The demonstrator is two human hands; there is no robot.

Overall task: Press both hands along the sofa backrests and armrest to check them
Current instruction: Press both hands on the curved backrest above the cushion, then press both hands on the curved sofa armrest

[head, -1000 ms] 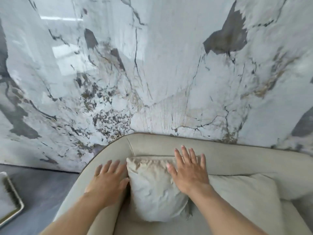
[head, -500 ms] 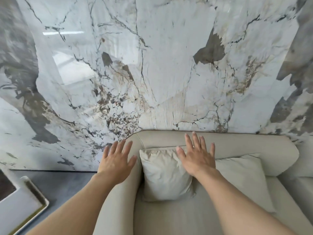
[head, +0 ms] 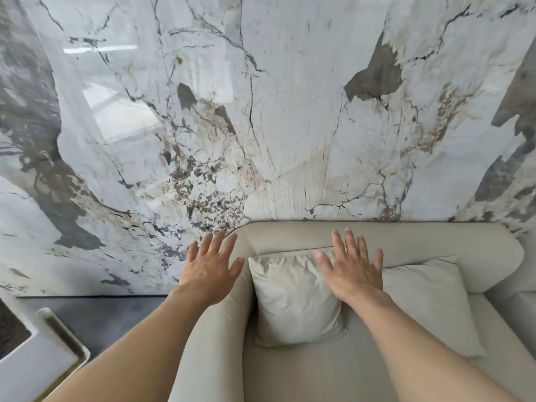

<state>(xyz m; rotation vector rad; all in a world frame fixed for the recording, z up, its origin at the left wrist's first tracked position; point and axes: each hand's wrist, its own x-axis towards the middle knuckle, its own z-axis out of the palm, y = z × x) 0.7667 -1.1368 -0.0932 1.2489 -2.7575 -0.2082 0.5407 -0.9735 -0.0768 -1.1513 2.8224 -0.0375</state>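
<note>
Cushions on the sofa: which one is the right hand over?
The smaller, crumpled cushion nearest the armrest; the right hand lies over its upper right corner. The flatter cushion farther right is untouched.

Both hands, left (head: pixel 209 266) and right (head: pixel 352 268), flat, fingers spread.

No text, label, brand, number or sign can be read anywhere in this view. The marble wall (head: pixel 290 111) carries only veins and dark patches, with a pale reflection of a light strip. The sofa (head: pixel 406 239) and its cushions (head: pixel 293 297) show plain fabric with no tag in sight. The tray-like object (head: pixel 58 352) at the lower left corner is blurred, so any marking there, perhaps, cannot be made out.
</note>
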